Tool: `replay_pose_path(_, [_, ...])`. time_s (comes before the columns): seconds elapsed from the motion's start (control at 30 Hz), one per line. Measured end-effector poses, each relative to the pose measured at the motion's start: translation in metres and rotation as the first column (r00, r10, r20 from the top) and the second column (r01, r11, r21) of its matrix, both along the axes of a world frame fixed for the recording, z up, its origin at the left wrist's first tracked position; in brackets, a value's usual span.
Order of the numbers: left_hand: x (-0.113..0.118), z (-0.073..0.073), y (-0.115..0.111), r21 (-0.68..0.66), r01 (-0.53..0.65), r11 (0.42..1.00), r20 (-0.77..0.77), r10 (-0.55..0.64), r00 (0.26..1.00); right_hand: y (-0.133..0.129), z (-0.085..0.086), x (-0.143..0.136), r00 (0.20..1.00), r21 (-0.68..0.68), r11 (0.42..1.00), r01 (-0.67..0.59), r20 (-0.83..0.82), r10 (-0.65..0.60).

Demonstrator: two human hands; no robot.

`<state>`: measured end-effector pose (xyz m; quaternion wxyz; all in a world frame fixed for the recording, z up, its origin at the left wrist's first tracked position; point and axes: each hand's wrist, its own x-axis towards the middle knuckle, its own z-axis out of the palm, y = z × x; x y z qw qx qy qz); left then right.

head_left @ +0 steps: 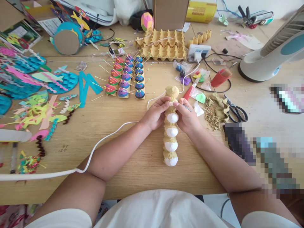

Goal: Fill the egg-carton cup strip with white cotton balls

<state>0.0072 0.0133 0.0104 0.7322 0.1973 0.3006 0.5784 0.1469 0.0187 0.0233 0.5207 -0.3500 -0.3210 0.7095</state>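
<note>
A tan egg-carton strip (170,139) points away from me in the middle of the table, with white material (171,146) on several of its bumps. My left hand (158,113) pinches its left side near the far end, just below the bare end bump. On the right side of the same part, my right hand (187,116) is closed with thumb and fingers at a white patch. A thin blue stick (187,107) shows by the right fingers; its other end is hidden.
Painted carton strips (123,83) with pins stand beyond my left hand. To the right lie black scissors (235,110), carton scraps (215,110), a red-handled knife (189,91) and a red cup (220,78). A white cord (99,141) crosses the left side.
</note>
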Motion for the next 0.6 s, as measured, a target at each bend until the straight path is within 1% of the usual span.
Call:
replay_pose_path(0.07, [-0.0008,-0.0005,0.0001,-0.003,0.007,1.000,-0.006,-0.007,1.000,-0.0002,0.0002,-0.0003,1.000,-0.007,1.000,-0.003,-0.005,0.003])
replay_pose_path(0.2, [-0.0038,-0.0022,-0.0003,0.025,0.054,0.998,0.031,-0.055,0.998,0.0004,0.0007,0.0006,0.999,-0.032,0.999,-0.019,-0.029,0.018])
replay_pose_path(0.27, [-0.0050,-0.0029,-0.0004,0.013,0.066,0.998,0.028,-0.066,0.997,0.0012,0.0003,0.0018,0.999,-0.041,0.999,-0.025,-0.023,0.024])
replay_pose_path(0.4, [-0.0041,-0.0026,0.0002,-0.002,0.034,0.999,-0.003,-0.034,0.999,0.0022,-0.0010,0.0035,1.000,-0.024,0.999,-0.028,-0.006,0.028])
replay_pose_path(0.6, [-0.0022,0.0015,0.0010,0.007,0.008,1.000,0.023,-0.008,1.000,0.0037,-0.0022,0.0052,0.998,-0.031,0.997,-0.064,-0.013,0.064])
